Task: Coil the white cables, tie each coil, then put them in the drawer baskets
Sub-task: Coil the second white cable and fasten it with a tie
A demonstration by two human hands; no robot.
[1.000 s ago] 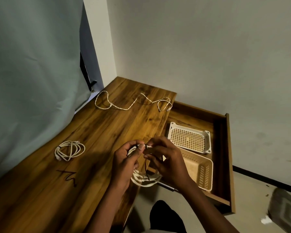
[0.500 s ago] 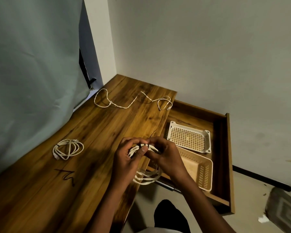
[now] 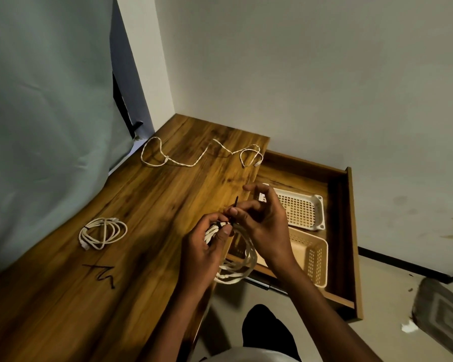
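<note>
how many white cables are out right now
3. A coiled cable lies on the desk's left side; an uncoiled cable sprawls at the far end; a third coil is held in both hands over the desk's edge. None shows in the baskets.

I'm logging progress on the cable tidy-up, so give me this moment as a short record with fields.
coil in hand: white, gripped by left hand
tie: black tie pinched by right hand
coiled on desk: one cable
uncoiled on desk: one cable
drawer: open
baskets: white basket, beige basket, no cable visible inside
</note>
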